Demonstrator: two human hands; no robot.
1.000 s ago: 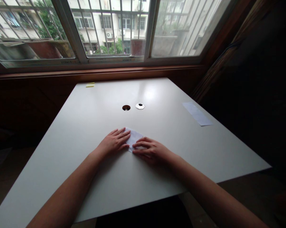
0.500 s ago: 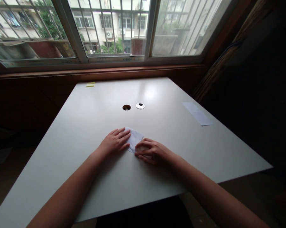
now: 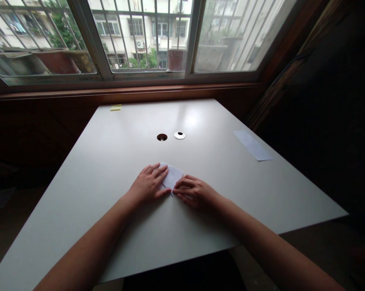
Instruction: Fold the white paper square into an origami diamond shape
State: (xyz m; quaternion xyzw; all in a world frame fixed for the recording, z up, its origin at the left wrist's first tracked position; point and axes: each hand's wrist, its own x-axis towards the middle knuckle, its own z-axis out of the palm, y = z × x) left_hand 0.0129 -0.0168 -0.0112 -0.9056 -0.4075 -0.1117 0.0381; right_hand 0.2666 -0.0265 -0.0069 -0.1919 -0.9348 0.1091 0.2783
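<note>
White paper, folded into a small flat shape with angled edges (image 3: 174, 174), lies on a pale, smooth table (image 3: 64, 182), midway between its left and right edges and nearer the near edge than the far one. Two bare hands meet over it. The left hand (image 3: 148, 182) lies palm down, open and nearly flat, its fingers slightly apart across the paper's left part and its thumb reaching toward the paper's near tip; it covers the sheet without gripping it. The right hand (image 3: 197, 192) is half closed, fingers bent, with its fingertips at the paper's right side, close to the left thumb; whether it pinches the paper cannot be told. A narrow point of paper shows between that thumb and those fingertips.

Beyond the hands, toward the far edge, a round hole (image 3: 162, 137) is cut in the tabletop, and just to its right sits a shiny ring-shaped cover (image 3: 179, 137). A yellow slip (image 3: 116, 108) lies near the far left corner. Another sheet, flat and oblong (image 3: 253, 146), lies along the right edge. Past the far edge, a barred window (image 3: 146, 36) looks out on plants and a pale building.
</note>
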